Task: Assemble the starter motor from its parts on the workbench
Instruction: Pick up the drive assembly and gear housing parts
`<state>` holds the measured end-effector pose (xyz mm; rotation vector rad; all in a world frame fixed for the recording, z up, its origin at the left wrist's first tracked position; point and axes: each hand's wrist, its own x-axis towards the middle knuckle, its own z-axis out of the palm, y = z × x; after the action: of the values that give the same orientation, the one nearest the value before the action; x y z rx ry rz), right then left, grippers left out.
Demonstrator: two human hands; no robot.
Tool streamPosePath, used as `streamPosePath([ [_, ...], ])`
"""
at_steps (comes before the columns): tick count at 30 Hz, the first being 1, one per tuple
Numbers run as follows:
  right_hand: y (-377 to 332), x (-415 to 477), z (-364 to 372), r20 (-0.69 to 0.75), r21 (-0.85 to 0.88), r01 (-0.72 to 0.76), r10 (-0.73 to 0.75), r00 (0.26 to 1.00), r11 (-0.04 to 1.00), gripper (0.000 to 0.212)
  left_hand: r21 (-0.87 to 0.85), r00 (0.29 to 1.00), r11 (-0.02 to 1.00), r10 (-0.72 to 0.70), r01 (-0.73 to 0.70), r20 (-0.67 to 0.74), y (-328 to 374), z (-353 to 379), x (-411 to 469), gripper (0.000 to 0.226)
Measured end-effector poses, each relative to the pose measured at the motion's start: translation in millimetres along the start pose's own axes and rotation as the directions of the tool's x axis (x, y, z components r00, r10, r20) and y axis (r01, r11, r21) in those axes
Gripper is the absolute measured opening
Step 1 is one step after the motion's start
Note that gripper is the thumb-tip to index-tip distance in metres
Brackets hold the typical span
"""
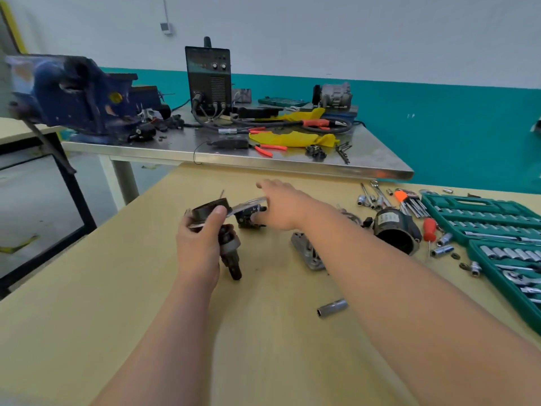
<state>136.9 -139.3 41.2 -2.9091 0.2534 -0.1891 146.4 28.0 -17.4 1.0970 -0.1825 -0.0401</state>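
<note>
The person's left hand [199, 244] is closed around a dark starter motor part [222, 230] — a round drum-like head at the top with a geared shaft pointing down toward the wooden workbench [117, 288], thumb pressed across the drum's side. It is held up off the bench, roughly centre. The right hand [281, 206] reaches forward past it, fingers spread loosely over a small black bracket-like piece [248, 216] that sits just beside the held part; whether the fingers actually grip it I cannot tell, since the hand covers the far side and the motion is blurred.

The right forearm crosses over a grey cast-metal housing [307, 253] lying flat on the bench, hiding part of it. Further right lies the black cylindrical motor casing [395, 230], on its side with its open end facing the person. A lone silver socket [332, 307] rests near the forearm, well apart from everything else.

Along the right edge sits an open green socket set [497, 230], with loose sockets, a red-handled screwdriver [429, 230] and a bundle of hex keys [409, 203] scattered between it and the casing.

Behind, a steel table [292, 162] carries a blue vise [76, 92], a black welding machine [208, 80] with cables, yellow rags [292, 139] and orange-handled pliers [266, 149] — all well away from the hands.
</note>
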Motion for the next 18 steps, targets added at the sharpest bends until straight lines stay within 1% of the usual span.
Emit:
streamPosePath([
  [2, -6.9, 25.1, 17.4, 0.119, 0.007, -0.021, 0.02, 0.993, 1.0, 0.087, 0.029, 1.0, 0.999, 0.019, -0.02, 0.024, 0.1, -2.8, -0.9, 0.043],
  [4, -4.6, 38.7, 35.6, 0.201, -0.001, -0.031, 0.03, 0.979, 1.0, 0.079, 0.079, 0.998, 0.995, 0.056, -0.058, 0.037, 2.5, -5.3, -2.9, 0.049],
  [5, -1.5, 42.1, 42.5, 0.193, -0.025, -0.019, 0.024, 0.981, 1.0, 0.07, 0.109, 0.996, 0.99, 0.079, -0.084, 0.047, 3.9, -6.0, -4.4, 0.049],
  [7, 4.7, 43.6, 47.6, 0.111, -0.091, -0.009, 0.019, 0.994, 0.996, 0.05, 0.155, 0.989, 0.978, 0.13, -0.141, 0.077, 5.7, -6.1, -7.7, 0.047],
  [8, 8.3, 41.3, 46.8, 0.06, -0.105, -0.008, 0.014, 0.998, 0.994, 0.045, 0.203, 0.982, 0.962, 0.164, -0.18, 0.093, 6.6, -5.8, -9.8, 0.046],
  [9, 12.2, 35.6, 43.9, 0.004, -0.095, -0.005, 0.006, 1.0, 0.995, 0.044, 0.278, 0.974, 0.935, 0.197, -0.22, 0.108, 6.7, -5.9, -12.1, 0.049],
  [10, 17.1, 26.3, 37.8, -0.069, -0.047, -0.011, 0.008, 0.998, 0.999, 0.046, 0.353, 0.967, 0.901, 0.221, -0.253, 0.128, 7.1, -5.4, -16.0, 0.054],
  [11, 21.5, 14.6, 29.6, -0.156, 0.044, -0.024, 0.03, 0.987, 0.999, 0.048, 0.392, 0.96, 0.878, 0.233, -0.275, 0.152, 7.3, -4.7, -19.5, 0.058],
  [12, 26.2, 0.4, 19.8, -0.239, 0.171, -0.036, 0.076, 0.968, 0.985, 0.05, 0.396, 0.958, 0.874, 0.227, -0.28, 0.175, 7.3, -3.0, -23.1, 0.06],
  [13, 30.1, -16.6, 9.0, -0.303, 0.309, -0.048, 0.146, 0.942, 0.95, 0.049, 0.366, 0.959, 0.891, 0.208, -0.268, 0.194, 7.1, 0.1, -27.0, 0.06],
  [14, 32.2, -36.2, -1.0, -0.341, 0.448, -0.061, 0.234, 0.91, 0.892, 0.044, 0.313, 0.961, 0.918, 0.182, -0.241, 0.206, 7.4, 3.9, -31.2, 0.058],
  [15, 35.5, -55.3, -9.2, -0.352, 0.612, -0.062, 0.342, 0.871, 0.789, 0.036, 0.239, 0.966, 0.95, 0.152, -0.202, 0.21, 7.7, 8.6, -35.5, 0.056],
  [16, 38.2, -74.2, -16.1, -0.306, 0.807, -0.028, 0.458, 0.834, 0.59, 0.026, 0.15, 0.972, 0.979, 0.106, -0.138, 0.209, 7.4, 13.8, -40.1, 0.055],
  [17, 39.4, -93.4, -22.0, -0.175, 0.962, 0.028, 0.534, 0.827, 0.272, 0.026, 0.053, 0.976, 0.997, 0.038, -0.05, 0.213, 6.3, 19.7, -44.9, 0.054],
  [18, 41.5, -112.6, -25.3, -0.019, 0.996, 0.062, 0.509, 0.861, -0.066, 0.031, -0.037, 0.973, 0.998, -0.046, 0.056, 0.225, 5.1, 26.2, -50.4, 0.053],
])
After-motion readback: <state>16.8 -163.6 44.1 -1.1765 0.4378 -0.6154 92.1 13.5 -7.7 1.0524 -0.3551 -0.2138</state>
